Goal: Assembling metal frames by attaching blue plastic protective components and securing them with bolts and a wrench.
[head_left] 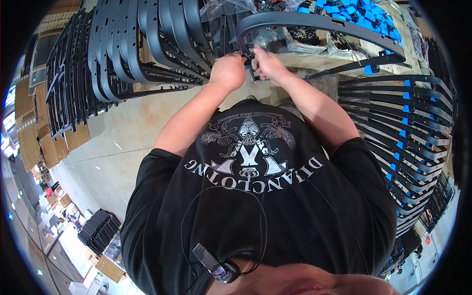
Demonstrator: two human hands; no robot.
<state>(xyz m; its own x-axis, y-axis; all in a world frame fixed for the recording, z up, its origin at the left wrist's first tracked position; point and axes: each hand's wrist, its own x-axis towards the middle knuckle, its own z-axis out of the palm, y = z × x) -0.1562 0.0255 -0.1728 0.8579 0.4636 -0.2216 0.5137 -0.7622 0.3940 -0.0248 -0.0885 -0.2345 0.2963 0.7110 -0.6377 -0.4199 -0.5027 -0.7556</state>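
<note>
A black curved metal frame [300, 19] lies over the workbench in front of me, its bent left end coming down to my hands. My left hand [229, 73] is closed beside that end, fingertips curled round a small dark part that my fingers mostly hide. Almost touching it, my right hand [268, 65] is closed too, with the thumb raised and the fingers bent in at the same spot. What exactly sits between the fingers cannot be made out. A blue clip [369, 70] is on the frame's lower bar at the right.
Several black curved frames [129, 49] stand in a row at the left. More frames [393, 115] with blue pieces are stacked at the right. Blue plastic parts [361, 14] and a box of small black parts [306, 47] are on the bench [314, 60]. Cardboard [29, 128] lies far left.
</note>
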